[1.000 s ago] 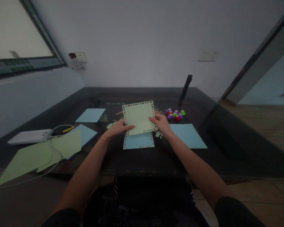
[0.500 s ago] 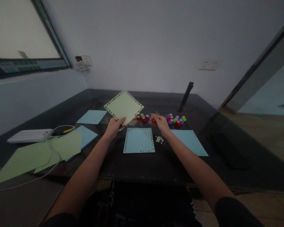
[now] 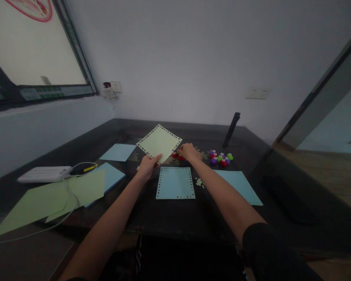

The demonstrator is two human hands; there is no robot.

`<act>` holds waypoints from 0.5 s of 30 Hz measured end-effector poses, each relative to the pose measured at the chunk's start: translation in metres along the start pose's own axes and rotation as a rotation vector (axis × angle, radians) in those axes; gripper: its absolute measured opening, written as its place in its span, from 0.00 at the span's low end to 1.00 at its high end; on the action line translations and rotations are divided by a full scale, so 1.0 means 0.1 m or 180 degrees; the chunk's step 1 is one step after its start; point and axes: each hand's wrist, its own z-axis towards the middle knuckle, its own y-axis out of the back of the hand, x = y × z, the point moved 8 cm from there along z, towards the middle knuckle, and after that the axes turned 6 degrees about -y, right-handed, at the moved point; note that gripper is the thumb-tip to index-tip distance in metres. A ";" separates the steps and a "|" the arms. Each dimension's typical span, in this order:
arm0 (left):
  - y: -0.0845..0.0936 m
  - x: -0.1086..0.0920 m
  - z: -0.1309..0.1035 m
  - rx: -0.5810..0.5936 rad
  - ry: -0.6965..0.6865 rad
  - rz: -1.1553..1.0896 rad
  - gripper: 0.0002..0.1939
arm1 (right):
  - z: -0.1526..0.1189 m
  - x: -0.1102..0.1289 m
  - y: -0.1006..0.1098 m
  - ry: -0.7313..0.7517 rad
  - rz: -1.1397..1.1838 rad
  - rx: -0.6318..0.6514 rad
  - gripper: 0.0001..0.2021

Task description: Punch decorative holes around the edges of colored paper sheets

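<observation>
My left hand (image 3: 149, 166) grips the lower corner of a pale yellow-green paper sheet (image 3: 158, 143), raised and turned like a diamond, with small holes along its edges. Just right of that sheet, my right hand (image 3: 190, 151) is closed, fingers curled and pointing left. It is over a group of small round coloured pieces, mostly covering them; two red pieces (image 3: 180, 157) show beside the fingertips. Whether anything is between those fingers is hidden. Below the hands lies a light-blue sheet (image 3: 176, 183) with holes along its edges.
Several red, purple and green round pieces (image 3: 221, 158) sit right of my right hand. Paper bits (image 3: 199, 182) lie by another blue sheet (image 3: 242, 186). At left are yellow-green sheets (image 3: 41, 201), a white power bank (image 3: 43, 174) and its cable. A black upright object (image 3: 231, 129) stands behind.
My right hand has moved left and inward, from beside the small group of coloured pieces to over them. My left hand still holds the yellow-green sheet. The whole view has shifted slightly.
</observation>
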 end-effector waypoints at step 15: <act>-0.08 -0.08 -0.08 0.0020 -0.0012 -0.0060 0.19 | 0.13 0.08 -0.10 -0.0448 -0.0001 0.0265 0.17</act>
